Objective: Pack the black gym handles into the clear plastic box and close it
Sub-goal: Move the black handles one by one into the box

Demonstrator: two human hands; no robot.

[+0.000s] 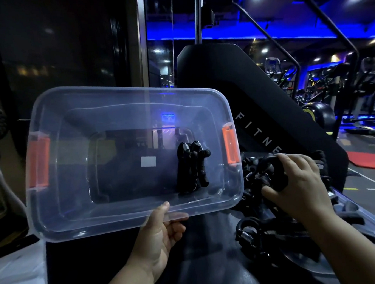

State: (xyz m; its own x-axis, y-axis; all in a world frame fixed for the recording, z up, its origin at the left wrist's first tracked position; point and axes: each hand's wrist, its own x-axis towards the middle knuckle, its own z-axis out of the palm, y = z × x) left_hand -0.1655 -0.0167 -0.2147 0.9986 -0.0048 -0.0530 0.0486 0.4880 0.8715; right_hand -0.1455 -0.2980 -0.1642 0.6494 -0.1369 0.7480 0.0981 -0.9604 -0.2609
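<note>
Here, the clear plastic box (69, 128), tilted at centre, is pinched at its near rim by the left hand (162, 233); at right, a black gym handle (268, 165) is clasped by the right hand (302, 184). Packed handles (190, 166) could be spilled by further tilt.

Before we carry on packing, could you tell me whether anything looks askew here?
Yes: the clear box is held tilted by the left hand at its near rim, and the handles inside sit bunched beside one orange latch.
</note>
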